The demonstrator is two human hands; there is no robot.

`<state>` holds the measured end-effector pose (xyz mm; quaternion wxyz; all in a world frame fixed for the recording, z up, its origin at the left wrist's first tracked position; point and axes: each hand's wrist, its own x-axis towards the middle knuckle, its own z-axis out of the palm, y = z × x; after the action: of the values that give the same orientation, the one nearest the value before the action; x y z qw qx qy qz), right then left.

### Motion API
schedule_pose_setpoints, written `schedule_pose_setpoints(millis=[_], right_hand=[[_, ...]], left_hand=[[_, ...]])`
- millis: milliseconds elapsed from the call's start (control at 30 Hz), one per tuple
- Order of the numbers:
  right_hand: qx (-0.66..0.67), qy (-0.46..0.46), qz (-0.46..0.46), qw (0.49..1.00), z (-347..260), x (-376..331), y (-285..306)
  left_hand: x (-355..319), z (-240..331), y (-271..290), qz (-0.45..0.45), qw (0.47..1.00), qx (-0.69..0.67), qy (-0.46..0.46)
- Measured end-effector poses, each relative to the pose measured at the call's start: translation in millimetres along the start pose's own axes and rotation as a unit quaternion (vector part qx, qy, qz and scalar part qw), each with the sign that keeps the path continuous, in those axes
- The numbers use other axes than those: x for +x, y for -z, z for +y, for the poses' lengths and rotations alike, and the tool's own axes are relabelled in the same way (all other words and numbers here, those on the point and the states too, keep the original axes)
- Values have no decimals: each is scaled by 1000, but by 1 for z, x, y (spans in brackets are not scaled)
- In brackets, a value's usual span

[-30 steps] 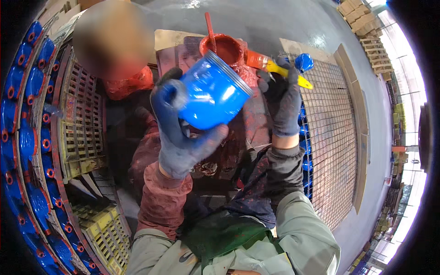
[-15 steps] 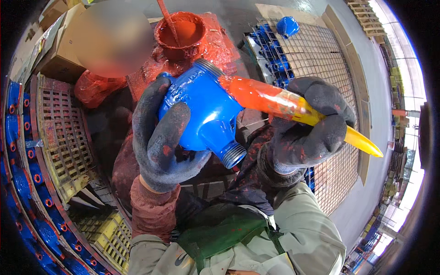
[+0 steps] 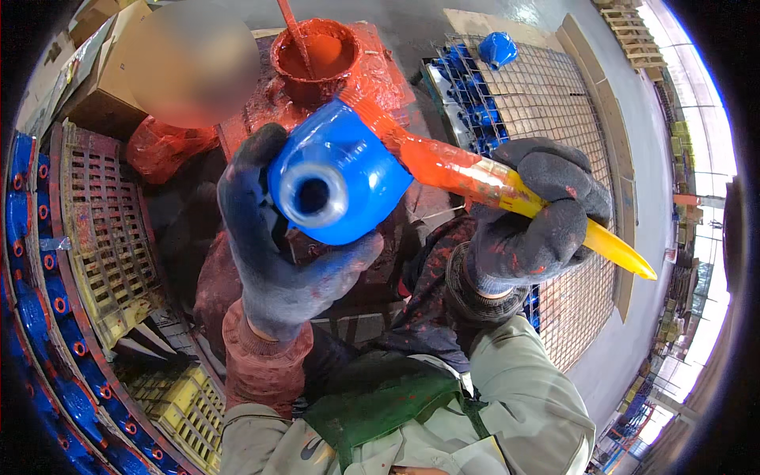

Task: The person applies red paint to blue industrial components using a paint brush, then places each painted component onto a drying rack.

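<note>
My left hand (image 3: 277,253), in a dark grey work glove, is wrapped round a glossy blue metal housing (image 3: 368,186). One round port of bare metal faces me, and the wide threaded rim at its upper end is coated red. Gloved as well and spotted with red, my right hand (image 3: 546,210) grips a paintbrush (image 3: 467,174) by its yellow handle. The lower part of the brush is smeared with red paint, and its bristle end lies against the housing's threaded rim.
Beyond my hands a pot (image 3: 352,59) of red paint holds a red stick (image 3: 288,20). To the right, a wire mesh rack (image 3: 546,103) carries blue housings (image 3: 497,49). Yellowish plastic crates (image 3: 111,245) and rows of blue parts with red rings (image 3: 59,305) line the left.
My left hand has turned the blue housing, so a port now faces me. Its upper threaded rim, bare metal before, is now red. The brush has shifted slightly left along that rim.
</note>
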<state>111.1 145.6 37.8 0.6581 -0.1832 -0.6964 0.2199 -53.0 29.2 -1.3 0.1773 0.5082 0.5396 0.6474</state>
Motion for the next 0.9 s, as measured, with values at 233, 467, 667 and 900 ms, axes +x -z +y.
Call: schedule_pose_setpoints(millis=[233, 467, 667, 900], right_hand=[[58, 21, 13, 998, 4, 3, -6], [167, -61, 4, 984, 13, 1, -14], [311, -213, -66, 924, 32, -4, -11], [566, -346, -44, 747, 79, -17, -14]], left_hand=[[-11, -12, 9, 29, 898, -375, 228], [-2, -17, 9, -25, 566, -730, 382], [3, -25, 0, -153, 402, -843, 324], [-7, -19, -15, -160, 272, -858, 405]])
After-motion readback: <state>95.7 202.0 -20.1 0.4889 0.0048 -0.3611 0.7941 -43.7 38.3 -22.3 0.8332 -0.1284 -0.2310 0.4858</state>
